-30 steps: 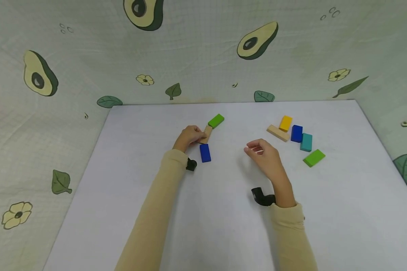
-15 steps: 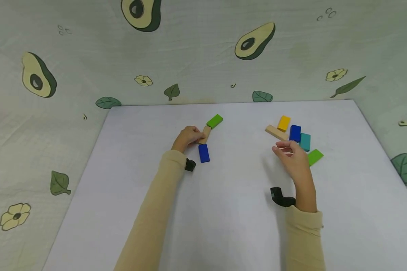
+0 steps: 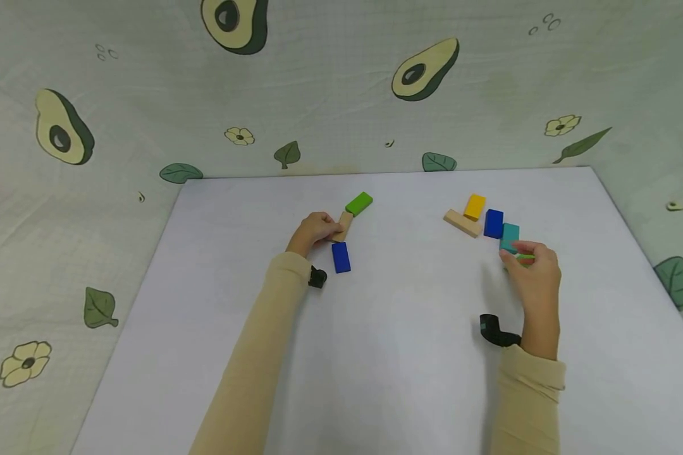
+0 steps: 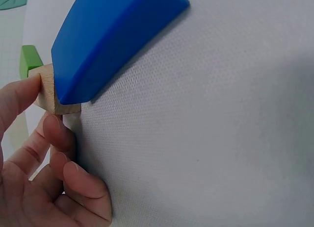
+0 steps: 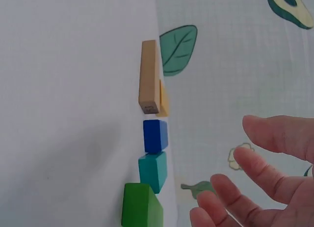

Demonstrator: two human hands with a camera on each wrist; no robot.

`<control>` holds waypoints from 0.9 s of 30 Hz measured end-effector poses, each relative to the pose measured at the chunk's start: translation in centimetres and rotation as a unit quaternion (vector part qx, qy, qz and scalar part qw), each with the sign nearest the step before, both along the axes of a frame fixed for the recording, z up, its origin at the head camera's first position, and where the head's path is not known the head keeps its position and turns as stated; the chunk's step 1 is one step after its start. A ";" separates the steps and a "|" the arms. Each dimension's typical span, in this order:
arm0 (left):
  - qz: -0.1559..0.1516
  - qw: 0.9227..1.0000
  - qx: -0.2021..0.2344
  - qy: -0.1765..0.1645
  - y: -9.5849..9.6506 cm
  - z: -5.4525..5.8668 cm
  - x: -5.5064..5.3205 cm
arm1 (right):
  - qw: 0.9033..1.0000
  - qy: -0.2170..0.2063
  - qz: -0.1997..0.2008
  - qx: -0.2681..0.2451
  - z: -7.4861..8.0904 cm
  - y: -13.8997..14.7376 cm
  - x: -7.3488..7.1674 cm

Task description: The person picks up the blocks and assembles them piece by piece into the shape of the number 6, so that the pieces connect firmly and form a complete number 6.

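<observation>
In the head view my left hand [image 3: 312,232] pinches a plain wooden block [image 3: 344,225] lying on the white table. A light green block [image 3: 359,203] adjoins its far end, and a blue block [image 3: 341,258] lies at its near end. The left wrist view has thumb and finger on either side of the wood, partly behind the blue block [image 4: 108,40]. Over at the right, my right hand [image 3: 537,278] hovers over another green block [image 3: 526,257], mostly hidden beneath it. Its fingers are spread and relaxed in the right wrist view, apart from the green block [image 5: 141,206].
Beside the right hand a teal block [image 3: 510,235], a second blue block [image 3: 493,224], a yellow block [image 3: 475,206] and another wooden block [image 3: 463,223] lie in a loose group. A patterned cloth [image 3: 330,82] rises behind the table [image 3: 398,354].
My right hand has moved rightward from the middle of the table to the green block at the right. The left hand has stayed at the wooden block.
</observation>
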State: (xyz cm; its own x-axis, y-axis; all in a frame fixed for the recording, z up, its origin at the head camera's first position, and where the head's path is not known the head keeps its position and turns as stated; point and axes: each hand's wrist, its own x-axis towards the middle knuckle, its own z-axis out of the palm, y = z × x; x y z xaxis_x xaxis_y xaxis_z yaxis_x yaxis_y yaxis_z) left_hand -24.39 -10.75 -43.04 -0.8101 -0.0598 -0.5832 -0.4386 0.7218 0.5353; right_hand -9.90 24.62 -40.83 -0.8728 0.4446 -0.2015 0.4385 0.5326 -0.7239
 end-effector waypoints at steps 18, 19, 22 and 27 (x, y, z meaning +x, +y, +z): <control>0.000 1.000 -0.001 0.004 0.2 0.0 0.1 | 0.992 -0.067 -0.090 -0.052 -2.7 2.3 -0.4; -0.001 1.000 -0.001 0.004 0.2 0.0 0.0 | 0.992 -0.070 -0.090 -0.053 -2.7 2.4 -0.3; -0.001 1.000 -0.002 0.004 0.2 0.1 0.1 | 0.992 -0.075 -0.085 -0.054 -3.0 2.7 -0.2; 0.002 1.000 -0.005 0.000 0.2 0.1 0.0 | 0.992 -0.083 -0.071 -0.055 -3.7 3.1 -0.4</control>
State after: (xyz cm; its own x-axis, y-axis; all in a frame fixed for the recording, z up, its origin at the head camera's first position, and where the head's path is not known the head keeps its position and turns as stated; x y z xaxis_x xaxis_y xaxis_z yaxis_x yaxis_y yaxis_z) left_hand -24.38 -10.52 -42.99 -0.8099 -0.0679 -0.5827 -0.4410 0.7254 0.5285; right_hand -10.30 27.73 -44.58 -0.7533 0.5285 -0.3916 0.6219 0.3785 -0.6855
